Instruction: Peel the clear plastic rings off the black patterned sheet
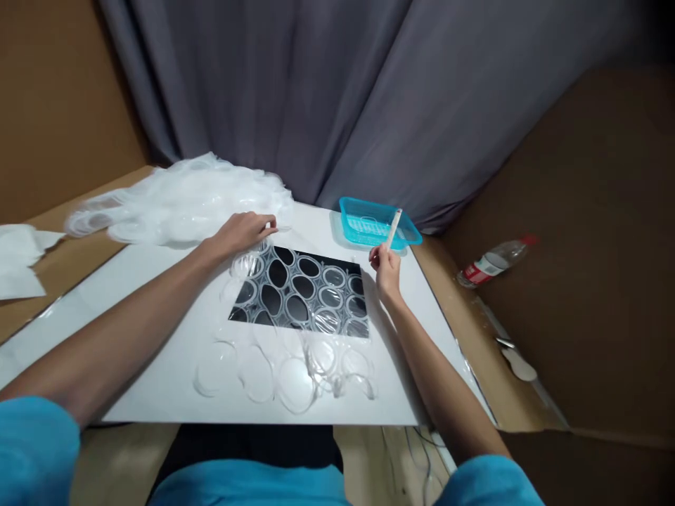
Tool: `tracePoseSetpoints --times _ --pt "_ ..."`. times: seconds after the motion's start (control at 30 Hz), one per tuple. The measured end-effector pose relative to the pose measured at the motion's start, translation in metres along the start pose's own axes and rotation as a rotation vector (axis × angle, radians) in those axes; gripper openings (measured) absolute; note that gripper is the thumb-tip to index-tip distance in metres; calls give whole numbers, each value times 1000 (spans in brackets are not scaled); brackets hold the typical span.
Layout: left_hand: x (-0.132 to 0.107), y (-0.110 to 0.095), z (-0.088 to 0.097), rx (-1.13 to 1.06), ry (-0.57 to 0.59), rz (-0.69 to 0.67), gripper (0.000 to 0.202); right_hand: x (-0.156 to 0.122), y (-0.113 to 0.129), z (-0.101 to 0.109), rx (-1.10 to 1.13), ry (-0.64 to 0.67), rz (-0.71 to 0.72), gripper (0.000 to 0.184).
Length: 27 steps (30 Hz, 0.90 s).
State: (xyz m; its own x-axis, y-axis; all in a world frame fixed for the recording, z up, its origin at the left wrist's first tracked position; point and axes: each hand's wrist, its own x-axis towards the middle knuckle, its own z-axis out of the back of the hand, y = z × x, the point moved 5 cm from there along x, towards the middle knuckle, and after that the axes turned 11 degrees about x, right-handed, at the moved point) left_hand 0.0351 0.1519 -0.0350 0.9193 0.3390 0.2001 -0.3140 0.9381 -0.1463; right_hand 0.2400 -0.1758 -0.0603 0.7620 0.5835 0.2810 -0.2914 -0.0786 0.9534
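Note:
My left hand point(249, 230) is at the far left corner of a black sheet, with its fingers curled together. Whether they pinch the edge of the clear film there, I cannot make out. The black sheet point(274, 274) lies flat under a clear plastic film point(298, 379) patterned with whitish oval rings, which reaches past the sheet's near edge. My right hand point(387, 270) is closed around a slim white stick-like tool point(394, 228) with small reddish marks. It points up and away, to the right of the black sheet and just in front of a blue plastic tray.
A heap of translucent white film point(184, 200) covers the far left of the white table point(158, 337). The blue tray point(356, 244) stands at the far right. On the brown right side lie a plastic bottle point(493, 263) with a red cap and a white-handled object point(519, 365). White paper point(21, 260) is at left.

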Motion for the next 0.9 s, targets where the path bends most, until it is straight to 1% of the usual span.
tracePoseSetpoints --times 0.1,0.17,0.23,0.3,0.37,0.5,0.63,0.73,0.8,0.9 --pt "-5 17 -14 54 2 45 39 -14 -13 19 -72 27 -4 67" --pt "-10 23 -17 80 6 72 44 -24 -20 27 -132 107 -28 65" --pt "-16 25 -20 90 18 82 48 -30 -25 29 -209 194 -38 60" --pt "-23 26 -22 83 34 78 49 -33 -26 28 -295 269 -38 56" --pt "-28 26 -25 64 36 75 47 -34 -27 26 -378 317 -44 54" --pt "-36 28 -30 34 18 73 44 -37 -25 18 -497 358 -59 48" --pt "-38 29 -33 61 -14 62 41 -44 -20 3 -555 386 8 46" --pt "-37 29 -33 92 -48 63 42 -38 -16 0 -570 369 63 44" --pt "-35 28 -32 114 -58 67 43 -27 -14 6 -586 358 92 40" --pt "-29 24 -32 159 -52 67 46 -1 -8 19 -619 358 137 35"
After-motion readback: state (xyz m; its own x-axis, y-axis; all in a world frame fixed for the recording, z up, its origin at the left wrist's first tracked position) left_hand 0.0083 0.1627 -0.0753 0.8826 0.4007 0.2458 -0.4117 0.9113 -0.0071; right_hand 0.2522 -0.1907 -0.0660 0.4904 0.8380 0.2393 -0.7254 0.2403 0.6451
